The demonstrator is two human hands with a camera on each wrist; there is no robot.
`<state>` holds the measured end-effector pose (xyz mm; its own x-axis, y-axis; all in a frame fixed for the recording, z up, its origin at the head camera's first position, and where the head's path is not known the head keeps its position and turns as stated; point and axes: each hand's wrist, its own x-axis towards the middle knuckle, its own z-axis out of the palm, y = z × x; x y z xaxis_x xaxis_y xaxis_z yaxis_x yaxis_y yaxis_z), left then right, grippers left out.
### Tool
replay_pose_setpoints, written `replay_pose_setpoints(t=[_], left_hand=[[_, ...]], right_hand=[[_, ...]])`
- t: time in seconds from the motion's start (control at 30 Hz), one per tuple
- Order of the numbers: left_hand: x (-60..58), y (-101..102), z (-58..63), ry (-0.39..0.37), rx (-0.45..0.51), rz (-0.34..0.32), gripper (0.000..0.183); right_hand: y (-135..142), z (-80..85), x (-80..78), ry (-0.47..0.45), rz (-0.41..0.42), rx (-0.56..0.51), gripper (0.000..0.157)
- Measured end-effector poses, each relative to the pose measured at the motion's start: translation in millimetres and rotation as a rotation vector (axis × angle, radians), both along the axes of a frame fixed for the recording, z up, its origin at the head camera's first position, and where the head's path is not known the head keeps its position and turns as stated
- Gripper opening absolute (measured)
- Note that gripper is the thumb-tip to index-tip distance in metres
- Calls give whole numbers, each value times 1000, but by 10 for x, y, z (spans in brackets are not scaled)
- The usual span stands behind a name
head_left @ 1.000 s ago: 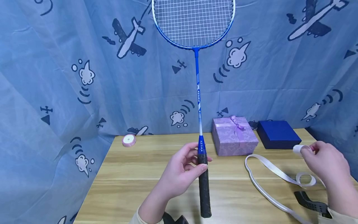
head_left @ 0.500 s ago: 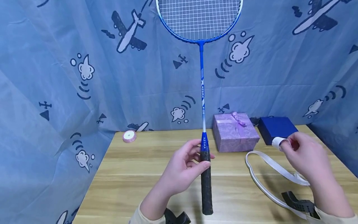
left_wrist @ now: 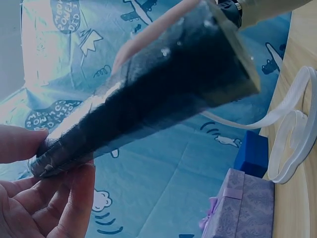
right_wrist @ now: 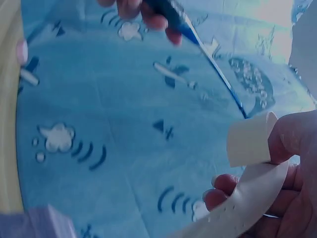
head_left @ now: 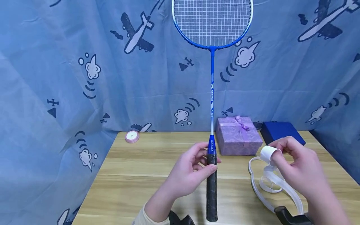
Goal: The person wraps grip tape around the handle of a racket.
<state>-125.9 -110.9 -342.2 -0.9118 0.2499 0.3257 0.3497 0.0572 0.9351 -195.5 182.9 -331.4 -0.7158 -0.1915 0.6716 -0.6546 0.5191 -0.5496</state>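
A blue and white badminton racket (head_left: 212, 75) stands upright in front of me, its head at the top of the head view. My left hand (head_left: 188, 172) pinches it between thumb and fingers at the upper end of the black handle (head_left: 212, 197). The left wrist view shows the dark handle (left_wrist: 148, 99) with its butt toward the camera. To the right, my right hand (head_left: 301, 168) holds the curled end of a white grip tape (head_left: 267, 153). Small holes dot the tape (right_wrist: 247, 193) in the right wrist view. Its loose length loops down below the hand.
A purple gift box (head_left: 239, 140) with a bow and a dark blue box (head_left: 278, 129) sit at the back right of the wooden table (head_left: 126, 187). A small pink-rimmed roll (head_left: 132, 136) lies back left. Behind hangs a blue airplane-print curtain (head_left: 157, 93).
My right hand has moved left toward the racket with the tape end, and the tape's loops have shifted. My left hand keeps its hold; the racket appears slightly farther right in view.
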Motion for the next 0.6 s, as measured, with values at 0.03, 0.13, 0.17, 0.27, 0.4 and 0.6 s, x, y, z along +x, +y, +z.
replay_pose_setpoints(t=[0.03, 0.13, 0.17, 0.27, 0.4, 0.6], left_hand=[[1, 5, 1, 3, 0, 0, 49], [6, 14, 2, 7, -8, 4, 49], [7, 15, 2, 8, -11, 5, 49], [9, 20, -2, 8, -15, 8, 49], [-6, 39, -10, 15, -13, 6, 49], [-32, 58, -22, 36, -15, 0, 49]], right_hand=[[-37, 4, 22, 5, 20, -9, 22], [-148, 4, 70, -6, 84, -29, 25], [-186, 2, 80, -16, 100, -31, 27], [-297, 6, 112, -61, 150, -43, 30], [-429, 21, 144, -120, 189, -79, 27], [-599, 22, 149, -132, 310, -145, 26]])
